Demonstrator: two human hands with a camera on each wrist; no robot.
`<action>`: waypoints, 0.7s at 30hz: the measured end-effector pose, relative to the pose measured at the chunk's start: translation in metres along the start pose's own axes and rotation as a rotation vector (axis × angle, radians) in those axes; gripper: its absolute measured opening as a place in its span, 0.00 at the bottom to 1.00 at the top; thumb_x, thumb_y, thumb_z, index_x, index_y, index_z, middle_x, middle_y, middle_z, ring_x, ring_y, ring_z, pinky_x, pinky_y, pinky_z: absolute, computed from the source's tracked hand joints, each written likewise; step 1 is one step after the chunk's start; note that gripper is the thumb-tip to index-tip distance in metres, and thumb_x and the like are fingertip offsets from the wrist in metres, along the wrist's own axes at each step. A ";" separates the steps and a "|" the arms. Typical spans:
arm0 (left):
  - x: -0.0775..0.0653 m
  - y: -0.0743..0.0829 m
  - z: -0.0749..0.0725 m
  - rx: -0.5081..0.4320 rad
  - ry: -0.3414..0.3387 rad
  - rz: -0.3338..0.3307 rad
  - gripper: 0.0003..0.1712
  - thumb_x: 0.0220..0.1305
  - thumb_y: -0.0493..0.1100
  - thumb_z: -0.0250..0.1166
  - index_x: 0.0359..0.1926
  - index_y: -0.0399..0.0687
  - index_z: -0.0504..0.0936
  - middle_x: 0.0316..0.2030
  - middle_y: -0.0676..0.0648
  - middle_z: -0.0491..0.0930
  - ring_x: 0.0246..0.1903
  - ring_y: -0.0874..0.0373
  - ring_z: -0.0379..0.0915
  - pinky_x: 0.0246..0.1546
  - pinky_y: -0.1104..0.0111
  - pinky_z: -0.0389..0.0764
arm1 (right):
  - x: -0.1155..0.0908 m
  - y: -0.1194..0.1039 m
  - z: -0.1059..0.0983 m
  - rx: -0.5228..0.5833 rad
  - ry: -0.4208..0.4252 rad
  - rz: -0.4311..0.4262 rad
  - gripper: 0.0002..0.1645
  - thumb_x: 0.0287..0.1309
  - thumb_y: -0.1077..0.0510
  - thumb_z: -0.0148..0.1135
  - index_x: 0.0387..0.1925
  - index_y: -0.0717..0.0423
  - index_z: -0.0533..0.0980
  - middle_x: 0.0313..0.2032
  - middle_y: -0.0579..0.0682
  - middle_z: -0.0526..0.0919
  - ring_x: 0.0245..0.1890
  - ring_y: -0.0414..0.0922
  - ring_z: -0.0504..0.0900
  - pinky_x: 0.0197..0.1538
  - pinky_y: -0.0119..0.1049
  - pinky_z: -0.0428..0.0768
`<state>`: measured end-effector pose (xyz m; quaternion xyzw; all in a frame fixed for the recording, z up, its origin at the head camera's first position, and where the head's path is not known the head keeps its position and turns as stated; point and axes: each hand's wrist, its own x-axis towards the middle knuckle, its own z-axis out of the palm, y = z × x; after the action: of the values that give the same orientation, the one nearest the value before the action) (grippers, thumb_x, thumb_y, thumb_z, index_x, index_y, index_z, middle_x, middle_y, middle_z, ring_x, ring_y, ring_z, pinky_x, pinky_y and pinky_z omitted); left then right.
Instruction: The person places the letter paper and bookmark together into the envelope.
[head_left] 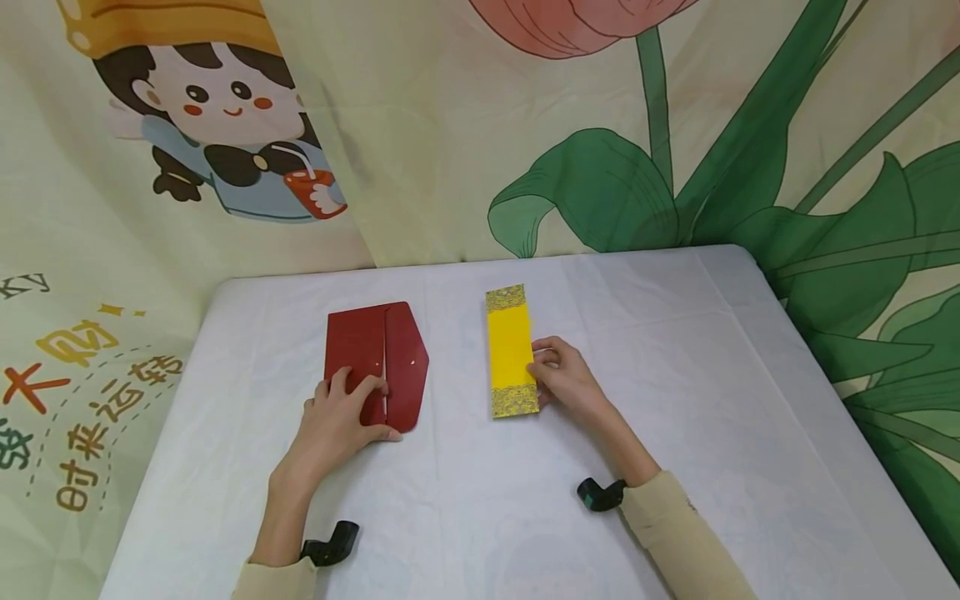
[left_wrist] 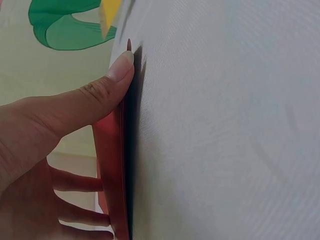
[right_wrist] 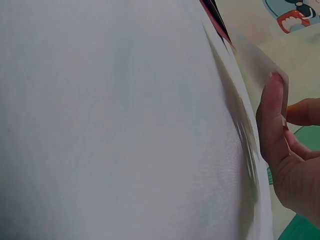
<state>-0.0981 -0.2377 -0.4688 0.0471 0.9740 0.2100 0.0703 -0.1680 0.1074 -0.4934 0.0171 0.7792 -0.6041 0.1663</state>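
Observation:
A dark red envelope (head_left: 356,350) lies on the left of the table, its pointed flap (head_left: 407,367) unfolded toward the right. My left hand (head_left: 341,425) rests on it, fingers spread over the front part and thumb along the near edge. The left wrist view shows the thumb (left_wrist: 107,82) stretched along the envelope's edge (left_wrist: 112,165). To the right is a narrow yellow card (head_left: 512,346) with patterned bands at both ends. My right hand (head_left: 572,379) pinches its right edge. In the right wrist view the card (right_wrist: 265,70) stands tilted off the cloth, pinched between thumb and fingers.
A white cloth (head_left: 480,508) covers the table, whose back edge meets a printed fabric backdrop (head_left: 420,167). Small black wrist cameras (head_left: 330,543) sit at both sleeves. Bare cloth lies between the envelope and the card.

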 end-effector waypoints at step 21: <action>0.000 0.000 -0.001 -0.013 -0.003 0.000 0.39 0.50 0.59 0.82 0.59 0.53 0.76 0.69 0.25 0.58 0.66 0.20 0.52 0.60 0.27 0.60 | 0.001 -0.008 0.019 0.002 -0.049 0.005 0.21 0.68 0.61 0.63 0.59 0.58 0.70 0.41 0.57 0.83 0.28 0.48 0.81 0.27 0.41 0.86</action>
<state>-0.0979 -0.2384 -0.4683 0.0470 0.9726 0.2160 0.0720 -0.1662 0.0871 -0.4906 0.0044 0.7744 -0.6045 0.1866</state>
